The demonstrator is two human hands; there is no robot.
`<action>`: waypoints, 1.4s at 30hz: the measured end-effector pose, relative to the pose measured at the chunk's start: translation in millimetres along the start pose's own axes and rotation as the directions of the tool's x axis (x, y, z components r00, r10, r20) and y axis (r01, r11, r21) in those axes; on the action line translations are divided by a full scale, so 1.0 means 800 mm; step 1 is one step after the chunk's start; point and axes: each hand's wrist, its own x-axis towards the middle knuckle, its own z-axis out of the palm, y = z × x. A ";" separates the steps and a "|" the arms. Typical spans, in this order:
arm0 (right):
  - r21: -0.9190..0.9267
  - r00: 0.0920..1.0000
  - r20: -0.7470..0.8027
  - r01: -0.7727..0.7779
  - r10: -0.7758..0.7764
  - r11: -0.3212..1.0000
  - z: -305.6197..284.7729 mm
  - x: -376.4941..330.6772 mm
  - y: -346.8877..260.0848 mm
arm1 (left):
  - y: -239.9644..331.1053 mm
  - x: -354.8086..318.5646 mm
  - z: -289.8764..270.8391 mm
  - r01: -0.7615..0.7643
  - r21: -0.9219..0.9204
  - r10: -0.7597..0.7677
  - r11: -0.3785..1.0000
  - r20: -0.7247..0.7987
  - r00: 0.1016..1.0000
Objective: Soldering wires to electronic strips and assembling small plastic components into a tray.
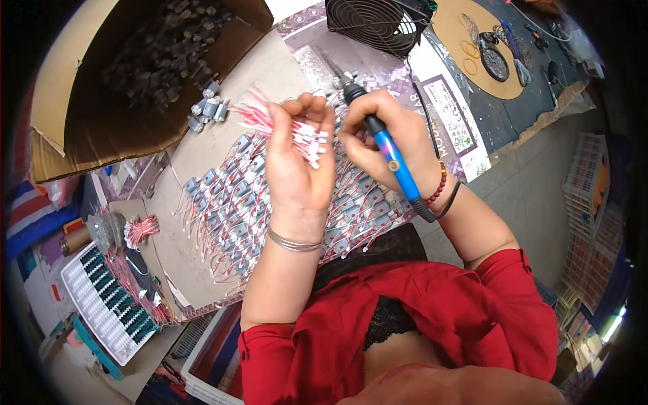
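Note:
My left hand [300, 162], palm up, cradles a bunch of short red-and-white wires with white plug connectors [309, 140]; its thumb and curled fingers close around them. In my right hand [398, 128] is a blue soldering iron [399, 169], gripped like a pen, its tip angled up and away to the far left. The iron's black cord passes by my right wrist. Below and beyond my hands, rows of small grey motors [233, 196] with red and white wires cover the work surface. What the iron's tip touches, if anything, I cannot tell.
At the far left stands an open cardboard box [50, 128] of small motors, with several loose motors [208, 108] beside it. A black fan [378, 23] is at the back. A white tray [108, 304] and wire bundles [142, 231] lie left; a round brown board [449, 30] lies far right.

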 end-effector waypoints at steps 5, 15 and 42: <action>0.037 0.996 -0.040 -0.080 0.081 0.996 -0.011 -0.009 -0.003 | 0.014 0.002 -0.004 -0.076 0.035 0.078 0.996 -0.077 0.994; 0.058 0.987 -0.154 -0.025 0.033 0.998 -0.019 -0.015 0.005 | 0.025 0.000 0.000 -0.151 0.033 0.154 0.988 -0.097 0.983; 0.211 0.973 -0.219 -0.020 0.068 0.977 -0.020 0.004 0.017 | 0.005 -0.019 0.032 0.135 0.675 -0.139 0.725 -0.048 0.989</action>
